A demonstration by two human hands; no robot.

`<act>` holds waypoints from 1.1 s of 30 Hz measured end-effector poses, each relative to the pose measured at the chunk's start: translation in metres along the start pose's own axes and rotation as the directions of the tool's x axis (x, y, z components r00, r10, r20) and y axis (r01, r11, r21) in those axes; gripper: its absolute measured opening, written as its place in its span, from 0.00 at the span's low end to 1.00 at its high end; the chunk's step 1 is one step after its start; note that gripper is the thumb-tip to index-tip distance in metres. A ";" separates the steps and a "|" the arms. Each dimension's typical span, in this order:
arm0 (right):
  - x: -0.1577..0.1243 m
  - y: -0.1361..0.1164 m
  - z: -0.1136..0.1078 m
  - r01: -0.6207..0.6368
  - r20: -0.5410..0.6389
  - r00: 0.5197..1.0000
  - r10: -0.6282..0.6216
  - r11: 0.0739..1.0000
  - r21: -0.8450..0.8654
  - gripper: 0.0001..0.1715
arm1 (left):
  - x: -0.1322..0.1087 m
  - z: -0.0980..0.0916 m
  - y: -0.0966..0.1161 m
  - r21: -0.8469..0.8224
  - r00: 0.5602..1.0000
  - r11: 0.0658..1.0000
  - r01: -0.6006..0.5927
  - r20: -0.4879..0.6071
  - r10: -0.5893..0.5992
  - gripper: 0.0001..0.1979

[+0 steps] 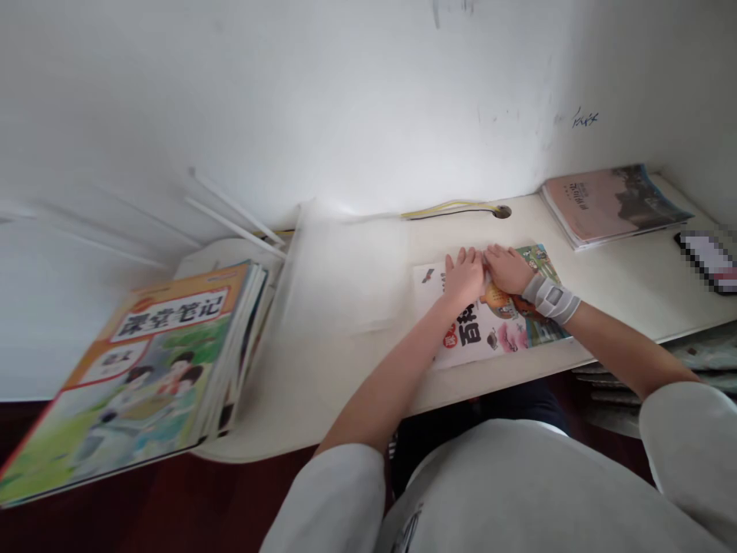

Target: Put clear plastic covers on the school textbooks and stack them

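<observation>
A book (500,342) with large Chinese characters and colourful pictures on its cover lies on the white desk, turned sideways to me. My left hand (464,273) rests on its upper part, palm down with the fingers stretched out. Right beside it, my right hand (509,269) lies on the same cover, fingers extended, a grey-white band (553,299) round the wrist. The hands nearly touch at the fingertips, and the forearms partly hide the cover. Left of the book is a pale, blurred, sheet-like thing (345,269), whose kind I cannot make out.
A stack of books (166,369) overhangs the desk (305,407) at the left. Farther right lie several pinkish books (610,203) and a phone-like device (711,257). Yellow and black cables run along the wall to a cable hole (502,213). White rods (233,215) stick out at the left.
</observation>
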State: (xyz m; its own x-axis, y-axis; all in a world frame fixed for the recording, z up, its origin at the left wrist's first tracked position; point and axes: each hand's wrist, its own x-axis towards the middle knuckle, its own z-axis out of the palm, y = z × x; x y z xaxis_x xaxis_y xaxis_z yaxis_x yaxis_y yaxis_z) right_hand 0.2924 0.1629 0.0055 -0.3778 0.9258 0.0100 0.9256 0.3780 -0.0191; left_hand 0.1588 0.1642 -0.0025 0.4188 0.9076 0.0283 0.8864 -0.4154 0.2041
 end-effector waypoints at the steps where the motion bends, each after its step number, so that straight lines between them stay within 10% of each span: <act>1: -0.002 -0.003 0.005 -0.012 -0.012 1.000 0.013 1.000 0.023 0.26 | -0.001 0.003 -0.001 -0.001 1.000 1.000 0.006 -0.015 -0.006 0.24; 12: -0.035 0.062 0.010 -0.312 -0.032 0.949 0.314 0.948 0.057 0.38 | -0.016 -0.006 -0.051 0.037 0.986 0.985 0.168 0.008 -0.168 0.30; 17: -0.103 0.042 -0.024 -0.266 -0.297 0.886 0.356 0.915 0.303 0.31 | -0.015 -0.007 -0.049 0.037 0.990 0.990 0.135 0.027 -0.136 0.29; 20: -0.186 0.029 -0.032 -0.288 0.047 0.932 0.360 0.654 0.699 0.29 | -0.022 -0.006 -0.044 0.064 0.994 0.993 0.103 0.018 -0.104 0.29; 23: -0.264 0.020 -0.011 -0.507 0.487 0.861 0.143 0.188 0.841 0.32 | -0.039 -0.002 -0.033 0.085 0.998 0.994 0.066 0.018 -0.067 0.30; 27: -0.310 0.009 0.025 -0.446 0.505 0.807 0.305 -0.246 0.861 0.35 | -0.067 0.004 -0.010 0.084 1.000 0.996 -0.026 0.017 0.025 0.30; 33: -0.290 -0.004 0.015 -0.419 0.545 0.745 0.384 -0.367 0.831 0.09 | -0.087 0.011 -0.002 -0.096 0.996 0.991 -0.089 -0.015 0.088 0.29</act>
State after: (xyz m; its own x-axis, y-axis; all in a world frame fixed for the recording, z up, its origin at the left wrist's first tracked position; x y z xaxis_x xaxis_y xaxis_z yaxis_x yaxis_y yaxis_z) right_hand 0.3983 -0.1074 -0.0124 0.0623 0.8360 -0.5451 -0.1997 -0.5247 -0.8275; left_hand 0.1232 0.0854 -0.0163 0.4921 0.8684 0.0612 0.8226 -0.4869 0.2937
